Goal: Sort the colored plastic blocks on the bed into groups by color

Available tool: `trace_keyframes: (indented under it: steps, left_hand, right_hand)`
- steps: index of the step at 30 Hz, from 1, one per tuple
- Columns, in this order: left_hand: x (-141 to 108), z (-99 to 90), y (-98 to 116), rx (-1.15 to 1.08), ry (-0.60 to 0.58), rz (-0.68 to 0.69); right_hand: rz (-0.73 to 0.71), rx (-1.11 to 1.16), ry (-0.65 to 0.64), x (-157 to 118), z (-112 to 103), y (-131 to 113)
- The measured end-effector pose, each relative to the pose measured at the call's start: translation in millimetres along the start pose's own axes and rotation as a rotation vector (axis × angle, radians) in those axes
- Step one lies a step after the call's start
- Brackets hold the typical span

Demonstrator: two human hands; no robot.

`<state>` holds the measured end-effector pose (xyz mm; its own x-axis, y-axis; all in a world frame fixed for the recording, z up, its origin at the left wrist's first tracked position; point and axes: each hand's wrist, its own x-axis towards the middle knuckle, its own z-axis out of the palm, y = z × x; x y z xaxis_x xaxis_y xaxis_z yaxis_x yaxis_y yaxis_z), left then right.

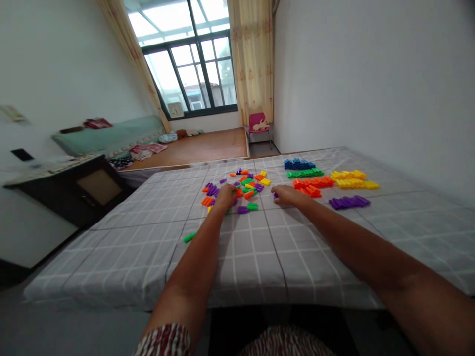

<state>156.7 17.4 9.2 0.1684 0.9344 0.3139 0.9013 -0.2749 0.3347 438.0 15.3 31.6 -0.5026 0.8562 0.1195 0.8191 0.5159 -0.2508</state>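
Note:
My left hand [226, 196] reaches into a loose mixed heap of small plastic pieces, at its orange and green ones [239, 193]; its fingertips are too small to make out. My right hand [285, 195] is closed around a purple piece, which peeks out at its left side. Right of it lie sorted groups: blue [299, 164], green [306, 173], orange [313, 186], yellow [354, 180] and purple [349, 202]. A purple piece [243, 210] touches a green one [253, 206] in front of the heap. One green piece [189, 237] lies apart, left of my left forearm.
The pieces rest on a table with a grey checked cloth [245, 267]. A dark cabinet [70, 190] stands at the left. Beyond the table are a low bed [211, 146] and a pink chair [257, 120]; a white wall runs along the right.

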Motion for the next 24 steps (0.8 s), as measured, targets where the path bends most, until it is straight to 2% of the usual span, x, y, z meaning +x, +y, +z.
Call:
trace_keyframes:
  steps: [4,7,10,12,14,16,20,22,24]
  left_hand:
    - [-2.3,-4.2,-26.5,-0.236,0.186,-0.215]
    - [-4.6,-4.1,-32.5,-0.512,0.265,-0.266]
    - [-7.3,-4.0,-27.3,-0.69,0.229,-0.24]
    - [-9.4,-7.5,-22.6,-0.711,0.14,-0.186]
    - [-11.9,-14.4,-19.6,-0.637,0.035,-0.094]
    - [-14.9,-22.5,-18.3,-0.453,-0.036,-0.017]
    - [-22.2,-30.5,-17.0,-0.048,-0.177,-0.043]
    - [-25.3,-29.8,-14.9,0.064,-0.248,-0.045]
    - [-26.6,-28.7,-11.7,0.108,-0.243,-0.037]
  right_hand:
    - [-0.077,0.165,-0.068,20.4,10.1,-5.6]
    - [-0.099,0.291,-0.027,32.8,14.1,-12.0]
    - [-0.075,0.306,0.097,41.1,19.0,-19.2]
    - [-0.066,0.312,0.188,43.2,24.6,-22.9]
    - [-0.07,0.329,0.259,42.6,32.9,-24.8]
    - [-0.095,0.35,0.303,40.2,42.5,-24.1]
    - [-0.188,0.391,0.358,34.7,55.9,-17.9]
    - [-0.184,0.4,0.385,32.2,56.2,-15.2]
    - [-0.16,0.401,0.395,29.7,53.2,-14.3]
